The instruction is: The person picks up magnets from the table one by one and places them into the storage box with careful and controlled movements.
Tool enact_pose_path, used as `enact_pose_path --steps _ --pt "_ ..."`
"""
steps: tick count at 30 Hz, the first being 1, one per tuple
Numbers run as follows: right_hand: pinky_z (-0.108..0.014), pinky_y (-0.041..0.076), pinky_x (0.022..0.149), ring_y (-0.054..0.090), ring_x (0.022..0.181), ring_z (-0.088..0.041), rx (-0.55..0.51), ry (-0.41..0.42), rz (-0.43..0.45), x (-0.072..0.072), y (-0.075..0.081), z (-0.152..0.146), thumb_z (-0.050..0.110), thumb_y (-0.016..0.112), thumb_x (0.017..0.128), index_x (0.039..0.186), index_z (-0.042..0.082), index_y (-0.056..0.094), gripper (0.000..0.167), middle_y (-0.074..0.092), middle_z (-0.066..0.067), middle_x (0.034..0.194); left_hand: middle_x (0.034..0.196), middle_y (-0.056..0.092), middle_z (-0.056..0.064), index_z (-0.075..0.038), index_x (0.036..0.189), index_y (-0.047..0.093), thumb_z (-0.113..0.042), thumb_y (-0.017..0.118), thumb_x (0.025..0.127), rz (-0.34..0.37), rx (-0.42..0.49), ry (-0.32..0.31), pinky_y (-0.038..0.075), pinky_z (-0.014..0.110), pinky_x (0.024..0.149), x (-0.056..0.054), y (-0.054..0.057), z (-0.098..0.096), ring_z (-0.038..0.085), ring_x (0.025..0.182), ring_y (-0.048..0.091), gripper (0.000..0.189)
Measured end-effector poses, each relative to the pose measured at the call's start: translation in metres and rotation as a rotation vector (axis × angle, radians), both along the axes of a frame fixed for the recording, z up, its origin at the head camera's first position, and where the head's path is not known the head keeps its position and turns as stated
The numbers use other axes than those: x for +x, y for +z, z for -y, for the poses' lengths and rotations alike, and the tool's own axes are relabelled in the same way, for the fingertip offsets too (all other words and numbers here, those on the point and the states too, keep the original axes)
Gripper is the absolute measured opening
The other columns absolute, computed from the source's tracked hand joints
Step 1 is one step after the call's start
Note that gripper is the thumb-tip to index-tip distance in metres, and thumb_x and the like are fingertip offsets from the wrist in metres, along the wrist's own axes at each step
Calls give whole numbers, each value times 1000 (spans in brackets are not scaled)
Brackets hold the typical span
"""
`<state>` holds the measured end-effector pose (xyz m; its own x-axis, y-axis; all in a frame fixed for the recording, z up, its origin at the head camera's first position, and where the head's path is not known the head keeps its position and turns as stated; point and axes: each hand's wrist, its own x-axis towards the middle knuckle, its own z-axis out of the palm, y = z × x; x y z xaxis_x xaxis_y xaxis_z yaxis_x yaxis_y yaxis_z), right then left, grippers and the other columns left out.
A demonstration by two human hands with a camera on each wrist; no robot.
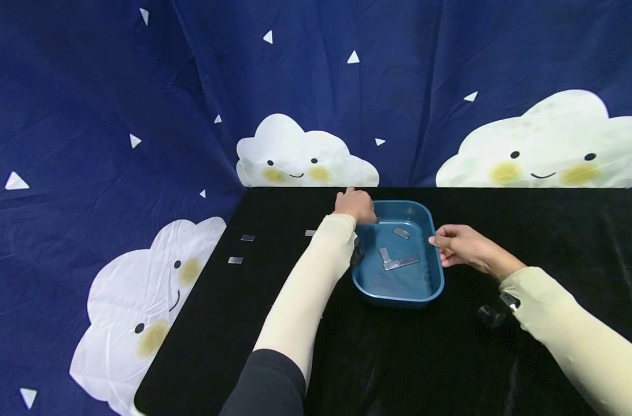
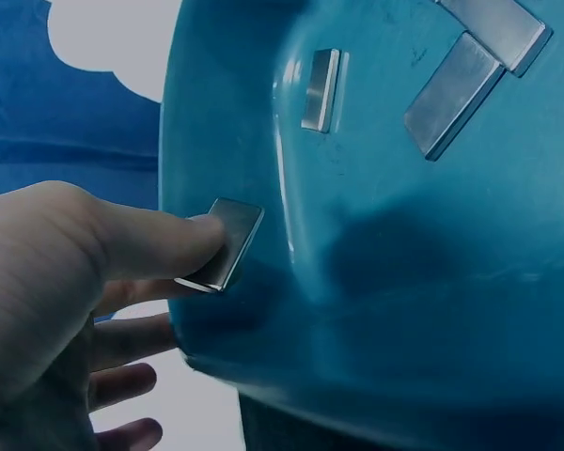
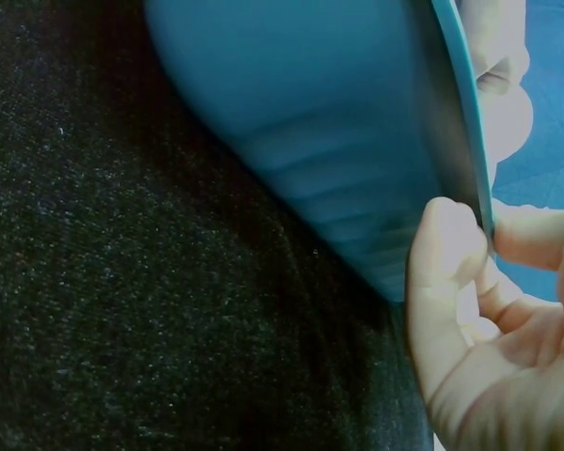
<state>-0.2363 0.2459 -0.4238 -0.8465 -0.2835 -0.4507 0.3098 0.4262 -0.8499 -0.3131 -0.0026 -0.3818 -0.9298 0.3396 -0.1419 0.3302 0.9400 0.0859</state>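
A blue plastic basin [image 1: 399,293] stands on the black table, with several small silver metal blocks [image 1: 402,233] lying flat on its floor. My left hand [image 1: 356,205] is at the basin's back left corner. Its thumb and index finger pinch another silver metal block [image 2: 227,246] just inside the wall, as the left wrist view shows, while the other fingers spread outside the rim. On the opposite side, my right hand [image 1: 462,248] grips the basin's rim [image 3: 472,103] between thumb and fingers.
Left of the basin, loose metal blocks [image 1: 235,260] lie on the black tabletop [image 1: 201,335], one partly beside the left sleeve [image 1: 307,277]. A dark, shiny object [image 1: 490,316] sits near the right wrist. Behind the table hangs a blue curtain [image 1: 305,75] with white clouds.
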Motion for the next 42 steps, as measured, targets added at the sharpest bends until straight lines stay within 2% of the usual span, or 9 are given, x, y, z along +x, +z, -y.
enact_pose_path --steps 7,16,28,42 --pt "-26 59 73 64 74 -10 4 2 -5 -2 -2 -1 27 49 102 114 7 47 23 56 2 84 102 69 -7 -24 85 72 -39 64 91 50 11 88 40 39 101 -1 -8 -7 21 120 49 18" --pt "-27 59 72 64 72 -10 -6 14 -22 -1 -1 -1 28 51 102 108 8 49 21 57 2 83 108 70 -7 -25 95 76 -42 65 91 84 24 125 40 40 103 -5 -18 -9 21 121 49 20" --pt "-27 59 73 63 75 -11 -9 19 -17 0 -1 -3 29 51 102 114 7 48 25 56 1 86 98 68 -5 -20 79 71 -36 63 93 87 13 135 40 40 102 -4 -22 -5 20 117 46 22" --pt "-28 58 74 63 75 -11 -12 16 -7 0 -1 -4 29 51 102 113 8 48 24 56 2 86 103 67 -5 -21 87 74 -37 65 92 82 -15 136 39 39 103 -4 -24 -8 19 119 46 19"
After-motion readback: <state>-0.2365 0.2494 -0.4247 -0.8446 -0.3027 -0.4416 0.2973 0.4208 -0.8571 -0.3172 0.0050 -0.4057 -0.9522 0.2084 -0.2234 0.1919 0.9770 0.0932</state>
